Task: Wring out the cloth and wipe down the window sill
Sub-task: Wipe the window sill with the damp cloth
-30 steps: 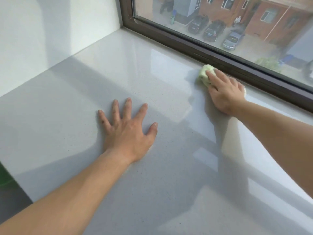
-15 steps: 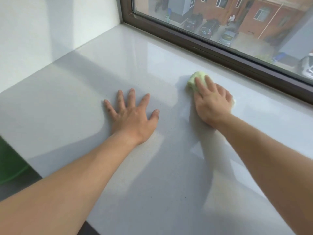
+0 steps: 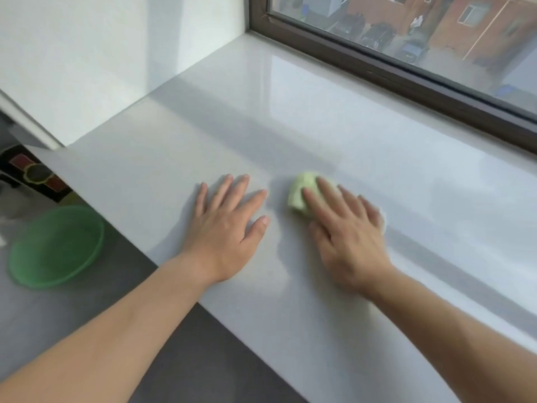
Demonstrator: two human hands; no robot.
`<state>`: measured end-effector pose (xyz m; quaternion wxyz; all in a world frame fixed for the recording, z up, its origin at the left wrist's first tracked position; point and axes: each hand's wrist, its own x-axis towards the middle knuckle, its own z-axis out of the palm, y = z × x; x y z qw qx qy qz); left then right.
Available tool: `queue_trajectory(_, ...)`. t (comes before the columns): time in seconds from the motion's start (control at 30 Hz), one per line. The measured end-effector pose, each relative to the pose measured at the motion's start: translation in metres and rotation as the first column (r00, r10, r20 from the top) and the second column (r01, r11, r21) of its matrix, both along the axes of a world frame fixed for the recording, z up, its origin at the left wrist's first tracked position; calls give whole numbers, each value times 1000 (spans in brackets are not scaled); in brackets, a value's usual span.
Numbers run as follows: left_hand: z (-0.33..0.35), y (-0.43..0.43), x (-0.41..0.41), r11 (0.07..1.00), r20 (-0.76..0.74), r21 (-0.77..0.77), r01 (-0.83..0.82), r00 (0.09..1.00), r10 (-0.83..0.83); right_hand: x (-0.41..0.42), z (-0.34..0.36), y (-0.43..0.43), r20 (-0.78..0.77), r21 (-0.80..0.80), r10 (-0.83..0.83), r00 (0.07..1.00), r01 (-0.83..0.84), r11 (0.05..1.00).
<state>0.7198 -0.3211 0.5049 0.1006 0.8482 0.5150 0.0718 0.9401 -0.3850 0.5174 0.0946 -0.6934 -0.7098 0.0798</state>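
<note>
Nearer now: right hand (image 3: pixel 345 237) flat on bunched green cloth (image 3: pixel 299 196); left hand (image 3: pixel 226 231) splayed on glossy sill (image 3: pixel 319 117).

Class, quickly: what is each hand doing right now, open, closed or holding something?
Left hand: open, flat on the sill, holding nothing.
Right hand: open, straight fingers pressing the cloth onto the sill.

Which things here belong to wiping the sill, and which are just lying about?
Belong to the job:
green cloth
window sill
right hand, pressing flat on the cloth
left hand, resting flat on the sill

Just lying about:
green basin on the floor, untouched, though it may serve for wringing
dark patterned object behind it
cars outside the window
</note>
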Motion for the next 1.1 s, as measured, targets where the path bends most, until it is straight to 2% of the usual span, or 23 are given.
queue_trajectory(0.07, 2, 2, -1, 1000, 79, -30, -3, 997, 5, -3, 2, -21, -15, -19, 149, 989, -149, 989)
queue_trajectory(0.1, 3, 2, -2, 999, 123, -53, -1, 992, 8, 3, 3, -19, -20, -21, 157, 987, -157, 987)
queue_trajectory(0.13, 4, 3, -4, 997, 162, -76, 1, 987, 11, 8, 4, -11, -19, -28, 110, 994, -110, 993)
queue_trajectory(0.23, 4, 2, -5, 993, 229, -119, 28, 973, 0, 0, 1, 14, -37, -53, -180, 983, 178, 983)
queue_trajectory(0.27, 5, 3, -6, 991, 271, -129, 29, 962, 7, -13, 1, 12, -33, -53, -214, 976, 212, 976)
queue_trajectory(0.3, 7, 4, -8, 990, 332, -142, 24, 943, 24, -27, 1, 2, -22, -40, -178, 984, 177, 983)
queue_trajectory(0.37, 9, 3, -18, 992, 415, -125, 9, 909, 44, -53, 2, -39, -17, -45, 44, 999, -44, 998)
queue_trajectory(0.43, 9, -3, -34, 999, 339, -51, -8, 940, 25, -63, 7, -79, -37, -89, 247, 968, -249, 964)
queue_trajectory(0.47, 8, -6, -41, 999, 279, -39, -2, 960, 13, -61, 8, -86, -54, -106, 295, 954, -299, 948)
queue_trajectory(0.53, 7, -12, -49, 997, 225, -75, 28, 974, -10, -61, 11, -74, -67, -104, 288, 955, -294, 950)
queue_trajectory(0.6, 9, -10, -49, 991, 276, -131, 22, 961, 15, -74, 11, -50, -94, -99, 204, 975, -213, 972)
queue_trajectory(0.67, 12, -7, -49, 987, 321, -160, -1, 946, 53, -92, 9, -46, -87, -91, 187, 979, -194, 977)
queue_trajectory(0.77, 12, -8, -52, 984, 289, -175, 22, 957, 30, -88, 6, -89, -30, -79, 335, 942, -336, 938)
queue_trajectory(0.87, 11, -15, -47, 988, 178, -152, 9, 984, 19, -64, 9, -128, -36, -110, 425, 905, -426, 898)
queue_trajectory(0.93, 9, -26, -35, 994, 127, -108, 23, 992, -9, -53, 9, -121, -36, -116, 392, 919, -394, 912)
queue_trajectory(1.03, 6, -39, -21, 997, 128, -63, 53, 991, -44, -54, 9, -99, -79, -117, 129, 989, -137, 984)
queue_trajectory(1.1, 8, -38, -17, 997, 159, -80, 18, 987, -5, -57, 8, -113, -73, -109, 56, 996, -64, 992)
